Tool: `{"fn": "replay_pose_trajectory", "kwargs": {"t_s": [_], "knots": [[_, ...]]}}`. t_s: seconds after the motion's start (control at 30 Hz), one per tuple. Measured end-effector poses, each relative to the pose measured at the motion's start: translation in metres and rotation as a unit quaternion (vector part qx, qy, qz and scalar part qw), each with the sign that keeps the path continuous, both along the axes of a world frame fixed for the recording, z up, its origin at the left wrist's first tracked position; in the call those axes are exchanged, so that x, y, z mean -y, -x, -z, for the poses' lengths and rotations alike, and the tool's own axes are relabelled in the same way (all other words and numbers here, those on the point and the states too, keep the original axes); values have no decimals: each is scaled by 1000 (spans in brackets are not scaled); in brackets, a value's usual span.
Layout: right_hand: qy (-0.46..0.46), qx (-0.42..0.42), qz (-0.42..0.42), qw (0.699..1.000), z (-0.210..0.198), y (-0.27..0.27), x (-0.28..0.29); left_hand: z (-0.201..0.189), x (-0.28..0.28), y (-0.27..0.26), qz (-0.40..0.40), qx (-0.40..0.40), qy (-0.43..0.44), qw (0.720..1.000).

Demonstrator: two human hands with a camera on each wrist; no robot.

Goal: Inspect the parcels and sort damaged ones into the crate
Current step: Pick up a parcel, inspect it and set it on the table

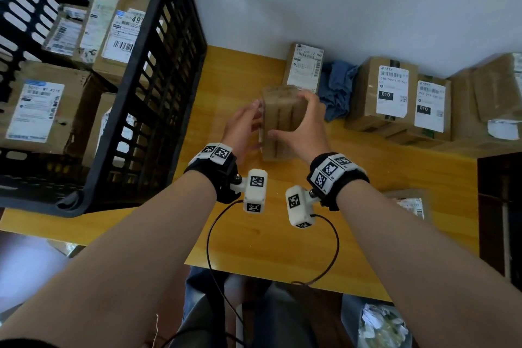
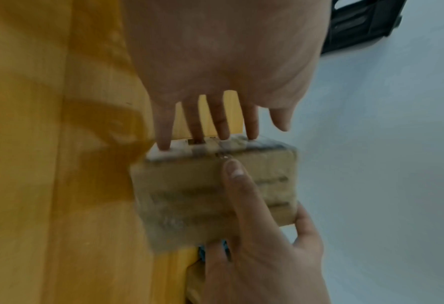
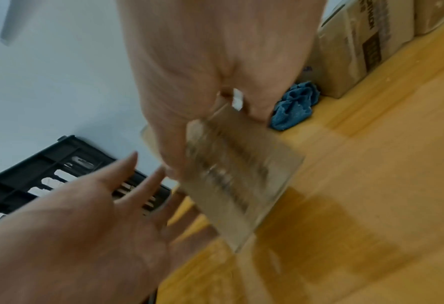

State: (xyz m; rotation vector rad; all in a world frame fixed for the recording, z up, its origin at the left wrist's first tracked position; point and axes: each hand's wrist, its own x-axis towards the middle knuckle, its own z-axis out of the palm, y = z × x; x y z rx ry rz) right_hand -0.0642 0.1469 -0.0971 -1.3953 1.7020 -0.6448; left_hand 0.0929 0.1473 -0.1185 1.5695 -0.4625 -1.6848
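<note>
Centrally, above the yellow wooden worktop [image 1: 353, 178], a small brown cardboard parcel wrapped in clear tape [image 1: 282, 121] is held up off the surface between both hands. The right hand [image 1: 303, 127] grips it, thumb across the near face and fingers curled over the far edge. The left hand [image 1: 243, 127] is flat, its straight fingertips [image 2: 164, 144] touching the parcel's left side (the wrist views are blurred, so finer detail of the parcel's surface cannot be made out).

To the left stands a large black slotted plastic crate [image 1: 158, 110], and inside it lie several labelled brown cardboard boxes [image 1: 42, 110], at least four, packed side by side.

Along the white wall, more brown cardboard boxes with white shipping labels [image 1: 389, 93] sit in a row on the worktop, and a crumpled blue cloth [image 1: 337, 90] lies between two of them, just beyond the held parcel.
</note>
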Motion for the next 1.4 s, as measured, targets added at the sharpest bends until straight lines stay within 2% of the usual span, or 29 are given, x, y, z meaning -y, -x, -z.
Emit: {"fn": "replay_pose_trajectory", "kwargs": {"t_s": [0.1,0.23,0.33,0.4,0.43,0.5,0.57,0.6,0.8,1.0,1.27,1.37,1.4], "knots": [[21,-18,-15,1000,-3,0,-8,-1,2,-2,-11,16,12,1000],[10,-58,-61,996,-6,2,-10,9,-2,-5,-8,79,-6,997],[88,-129,-61,986,-23,5,0,5,0,-4,31,69,-18,997],[128,-130,-112,977,-37,4,7,2,2,-2,57,72,-17,996],[114,-141,-160,970,-42,3,10,1,3,0,65,80,-17,995],[53,-217,-242,944,-43,0,13,-1,6,5,70,93,-20,993],[12,-289,-265,920,-37,-2,16,-1,8,7,72,94,-30,992],[0,-297,-264,918,-36,-3,17,-2,9,7,75,92,-33,992],[-64,-276,-249,926,-34,0,29,-1,15,0,95,60,-61,992],[-47,-328,-291,897,-31,2,32,2,16,-1,96,58,-60,992],[-52,-305,-268,912,-22,3,34,-3,14,2,93,62,-67,991],[6,-318,-283,905,-28,5,39,-4,11,6,83,61,-71,992],[40,-302,-268,914,-30,6,42,-4,11,7,79,62,-71,992]]}}
